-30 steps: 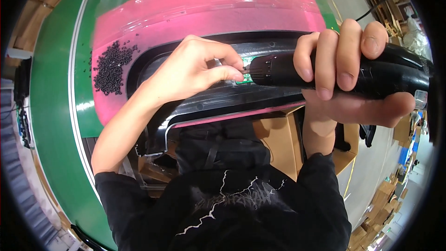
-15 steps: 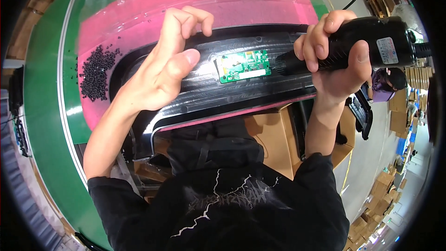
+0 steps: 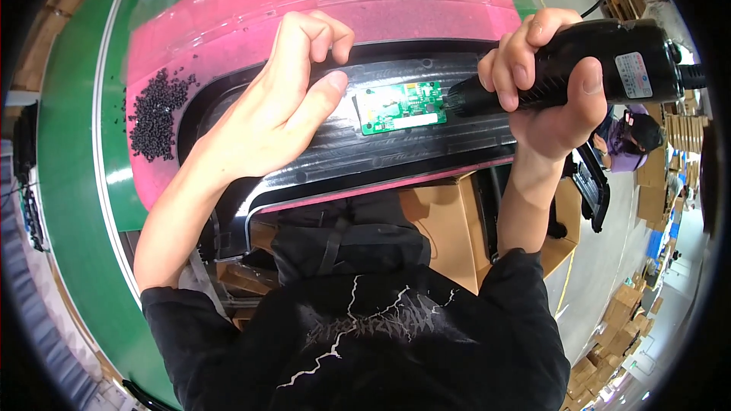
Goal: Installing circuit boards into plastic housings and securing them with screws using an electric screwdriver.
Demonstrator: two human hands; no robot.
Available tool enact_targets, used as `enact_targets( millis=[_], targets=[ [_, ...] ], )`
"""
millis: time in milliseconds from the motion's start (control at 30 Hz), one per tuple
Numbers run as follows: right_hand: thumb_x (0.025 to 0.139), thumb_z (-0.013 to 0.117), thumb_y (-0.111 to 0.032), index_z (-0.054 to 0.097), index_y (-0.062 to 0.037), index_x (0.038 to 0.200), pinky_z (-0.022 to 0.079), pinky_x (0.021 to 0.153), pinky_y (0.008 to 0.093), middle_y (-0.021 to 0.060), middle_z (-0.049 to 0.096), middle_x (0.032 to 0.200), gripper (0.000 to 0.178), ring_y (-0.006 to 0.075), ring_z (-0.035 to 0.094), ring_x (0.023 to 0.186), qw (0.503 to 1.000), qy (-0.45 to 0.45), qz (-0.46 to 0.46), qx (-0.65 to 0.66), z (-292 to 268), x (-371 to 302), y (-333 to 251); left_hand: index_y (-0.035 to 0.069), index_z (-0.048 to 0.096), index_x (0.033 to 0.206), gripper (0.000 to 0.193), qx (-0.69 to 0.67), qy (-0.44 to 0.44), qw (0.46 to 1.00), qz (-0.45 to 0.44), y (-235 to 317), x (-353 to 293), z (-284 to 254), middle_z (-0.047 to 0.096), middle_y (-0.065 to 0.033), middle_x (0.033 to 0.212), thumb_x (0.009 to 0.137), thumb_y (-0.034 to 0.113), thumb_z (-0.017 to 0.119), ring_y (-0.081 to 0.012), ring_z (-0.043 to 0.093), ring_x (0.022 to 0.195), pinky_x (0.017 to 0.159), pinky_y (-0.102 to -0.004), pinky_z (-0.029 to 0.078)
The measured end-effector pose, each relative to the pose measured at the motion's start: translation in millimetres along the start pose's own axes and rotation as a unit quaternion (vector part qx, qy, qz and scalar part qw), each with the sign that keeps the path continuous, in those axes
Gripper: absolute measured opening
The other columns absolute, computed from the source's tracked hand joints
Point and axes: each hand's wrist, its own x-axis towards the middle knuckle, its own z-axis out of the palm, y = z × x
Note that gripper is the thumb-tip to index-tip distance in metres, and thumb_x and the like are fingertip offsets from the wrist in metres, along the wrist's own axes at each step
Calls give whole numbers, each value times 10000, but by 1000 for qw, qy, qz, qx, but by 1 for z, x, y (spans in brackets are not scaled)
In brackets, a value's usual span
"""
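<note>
My right hand (image 3: 544,80) grips a black electric screwdriver (image 3: 609,61) lying sideways, its tapered nose pointing left at the right edge of a green circuit board (image 3: 403,108). Whether the bit touches the board cannot be made out. The board lies in a long, black, glossy plastic housing (image 3: 365,154). Just left of the board hovers my left hand (image 3: 274,106), fingers bent and a gap between thumb and forefinger, with nothing visible between them. Under it, part of the housing is hidden.
A pile of small black screws (image 3: 156,118) lies left of the housing on a pink mat (image 3: 411,19) over a green table (image 3: 68,183). Below the table edge stands an open cardboard box (image 3: 438,217). At far right a person in purple (image 3: 628,148) is near stacked cartons.
My left thumb has moved up and right, nearer the fingertips and the board. My right hand and the screwdriver have shifted slightly left.
</note>
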Motion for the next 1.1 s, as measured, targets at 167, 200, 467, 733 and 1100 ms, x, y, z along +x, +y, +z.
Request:
enact_targets(
  millis=[167, 200, 467, 733, 1100],
  targets=[
    [818, 571, -514, 501, -35, 967, 354, 484, 287, 22, 478, 641, 506, 109, 411, 443, 1000, -10, 4, -2, 0, -4, -1, 44, 284, 1010, 223, 4, 15, 1000, -9, -3, 0, 1, 416, -130, 999, 871, 29, 459, -220, 439, 924, 906, -338, 369],
    [816, 573, -512, 499, -36, 969, 353, 483, 287, 22, 479, 646, 506, 109, 408, 442, 1000, -9, 4, 8, 0, -4, -1, 38, 310, 1011, 225, 10, 21, 1000, -14, -3, -1, 2, 421, -124, 993, 864, 41, 481, -221, 444, 924, 896, -340, 375],
    [812, 639, -463, 466, -33, 956, 338, 434, 236, 27, 462, 637, 485, 89, 405, 439, 994, -61, -25, 81, 2, -4, 10, 46, 411, 1011, 267, 100, 215, 970, 60, 7, 5, -21, 462, -45, 949, 817, -42, 571, -135, 441, 907, 821, -249, 331],
    [831, 639, -302, 470, -9, 957, 344, 414, 220, 69, 478, 622, 361, 101, 414, 446, 992, -53, -38, 111, 3, -3, 13, 3, 516, 1071, 192, 33, 230, 971, -58, 44, -22, -66, 551, -25, 927, 886, 15, 567, -89, 536, 846, 759, -215, 423],
    [870, 630, -296, 535, -48, 965, 454, 661, 299, 18, 508, 736, 282, 134, 495, 636, 940, 212, 176, 202, -8, 21, -14, -12, 513, 624, 384, 118, 114, 875, -455, 63, -156, -46, 404, 35, 500, 866, 257, 642, -38, 338, 490, 412, -279, 255]
  ],
)
